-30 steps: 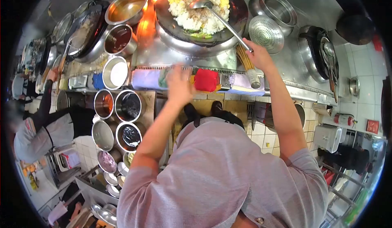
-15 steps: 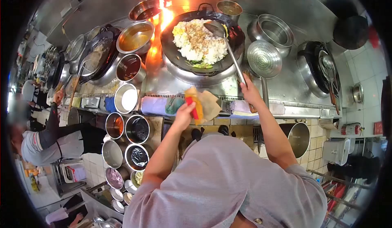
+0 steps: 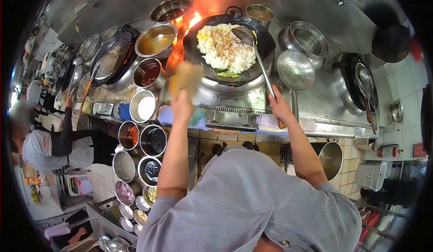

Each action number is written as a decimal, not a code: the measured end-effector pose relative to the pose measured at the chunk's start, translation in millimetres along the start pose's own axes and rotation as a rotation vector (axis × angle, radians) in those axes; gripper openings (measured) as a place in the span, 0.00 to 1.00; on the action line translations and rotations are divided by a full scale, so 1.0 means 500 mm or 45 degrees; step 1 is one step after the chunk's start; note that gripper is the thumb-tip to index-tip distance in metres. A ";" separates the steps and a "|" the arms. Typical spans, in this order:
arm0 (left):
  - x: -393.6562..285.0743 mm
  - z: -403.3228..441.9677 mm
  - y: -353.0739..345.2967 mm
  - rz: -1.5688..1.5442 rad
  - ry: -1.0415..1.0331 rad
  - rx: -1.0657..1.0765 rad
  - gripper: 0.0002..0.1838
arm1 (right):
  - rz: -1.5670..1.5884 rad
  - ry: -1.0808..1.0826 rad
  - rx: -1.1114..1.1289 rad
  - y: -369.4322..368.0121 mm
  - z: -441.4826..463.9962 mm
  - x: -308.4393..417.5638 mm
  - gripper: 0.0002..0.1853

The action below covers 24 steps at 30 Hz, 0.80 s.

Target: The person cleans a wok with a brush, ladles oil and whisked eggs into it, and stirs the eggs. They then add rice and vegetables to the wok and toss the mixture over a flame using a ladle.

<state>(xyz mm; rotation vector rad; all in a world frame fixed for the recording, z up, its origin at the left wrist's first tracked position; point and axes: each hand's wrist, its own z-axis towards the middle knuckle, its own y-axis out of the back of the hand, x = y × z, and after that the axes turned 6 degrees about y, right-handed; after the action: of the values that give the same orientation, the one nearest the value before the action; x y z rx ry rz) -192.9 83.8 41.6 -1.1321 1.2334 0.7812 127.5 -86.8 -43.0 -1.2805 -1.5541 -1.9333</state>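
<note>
A black wok [image 3: 266, 58] on the burner holds white rice [image 3: 221, 55], with brown seasoning on top and bits of egg and greens at its edges. My right hand [image 3: 280, 108] is closed around the long handle of a ladle [image 3: 244, 35], whose bowl rests at the rice's far right. My left hand [image 3: 181, 104] grips a yellow-tan folded cloth [image 3: 186, 78], blurred by motion, near the wok's lower left side. What the cloth is made of, I cannot make out.
Flames [image 3: 194, 21] rise left of the wok. Sauce pots [image 3: 148, 73] and several metal containers [image 3: 153, 141] line my left. On the right are a perforated strainer [image 3: 295, 70] and a second wok [image 3: 347, 80]. A co-worker [image 3: 58, 148] stands at the far left.
My left hand has moved forward and left with the cloth, from the counter's front edge toward the wok's left side. My right hand keeps its hold on the ladle.
</note>
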 end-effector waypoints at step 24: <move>0.125 0.126 -0.125 1.393 -0.621 0.615 0.19 | 0.430 -0.177 0.188 -0.062 0.276 0.282 0.08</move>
<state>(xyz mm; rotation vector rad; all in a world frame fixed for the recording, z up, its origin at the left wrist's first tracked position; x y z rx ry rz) -102.3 117.9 -7.5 0.2218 1.4581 1.3502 88.5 84.8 50.9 -1.5262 -1.4038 -1.5230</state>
